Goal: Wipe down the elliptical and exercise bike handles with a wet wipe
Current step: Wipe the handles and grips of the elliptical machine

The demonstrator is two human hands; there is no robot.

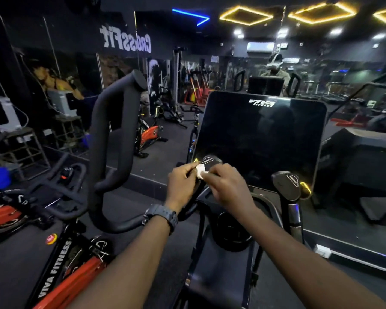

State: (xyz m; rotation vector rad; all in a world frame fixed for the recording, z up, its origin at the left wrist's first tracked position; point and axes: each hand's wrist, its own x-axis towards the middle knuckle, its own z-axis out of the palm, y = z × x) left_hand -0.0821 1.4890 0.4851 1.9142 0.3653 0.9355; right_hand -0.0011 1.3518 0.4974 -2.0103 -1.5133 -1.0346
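A: Where the two hands meet in front of the console, what sits between them?

B: A small white wet wipe (200,171), bunched up. The left hand (181,184) pinches it from its own right side with curled fingertips, and the right hand (226,186) pinches it from the other side, fingers bent over it. The wipe lies against the cap of the left inner handle (207,162), just above both sets of knuckles.

A: How many handles can you count on the elliptical?

B: Two short inner ones: the one under the wipe, and the right inner handle (286,185), well off to the right of the right hand and untouched. Then one long looped arm handle (108,139) rises to the left of the left hand (a second may exist on the far side, but I cannot tell).

A: Which way does the wiped handle run?

B: Its stem climbs from below the wrists, up and away from the person, with the flat cap facing back at the camera.

A: Anything else close by?

B: A dark wristwatch (163,216) on the left wrist, the black console (261,139) beyond the fingers, and a red exercise bike (60,273) down to the left of the left forearm.
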